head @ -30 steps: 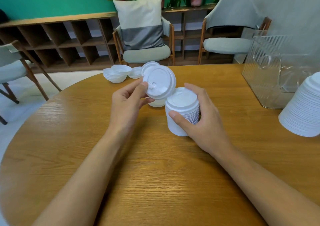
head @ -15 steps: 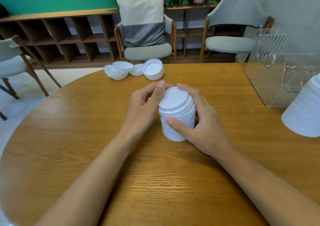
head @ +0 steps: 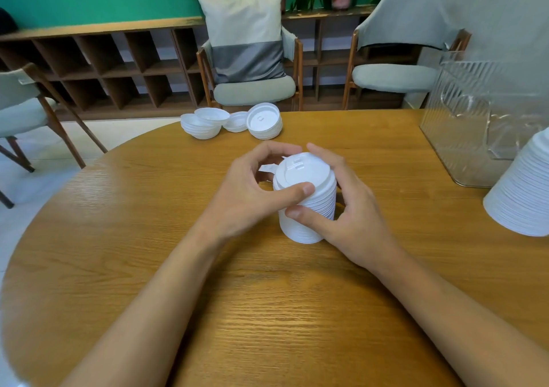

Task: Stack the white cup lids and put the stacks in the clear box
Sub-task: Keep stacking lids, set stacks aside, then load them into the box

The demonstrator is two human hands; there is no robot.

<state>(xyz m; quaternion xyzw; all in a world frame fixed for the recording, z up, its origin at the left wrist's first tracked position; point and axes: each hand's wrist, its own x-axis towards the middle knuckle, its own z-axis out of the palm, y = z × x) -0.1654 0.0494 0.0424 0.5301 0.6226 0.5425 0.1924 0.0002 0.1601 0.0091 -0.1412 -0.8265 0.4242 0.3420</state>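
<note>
Gripping the stack with 2 hands, upright on the table near its middle. With the left hand: clamped on the top of the stack, thumb pressed to the front rim of the uppermost lid, fingers arched over its far edge. With the right hand: wrapped round the stack lower down, thumb across the front, fingers curled behind. Beyond the hands, near the table's far edge: loose lids in small piles, touching one another. Off to the right, well apart from the gripped stack: the box, standing on the table. Just in front of the box, cut by the frame edge: 1 big stack, leaning.
</note>
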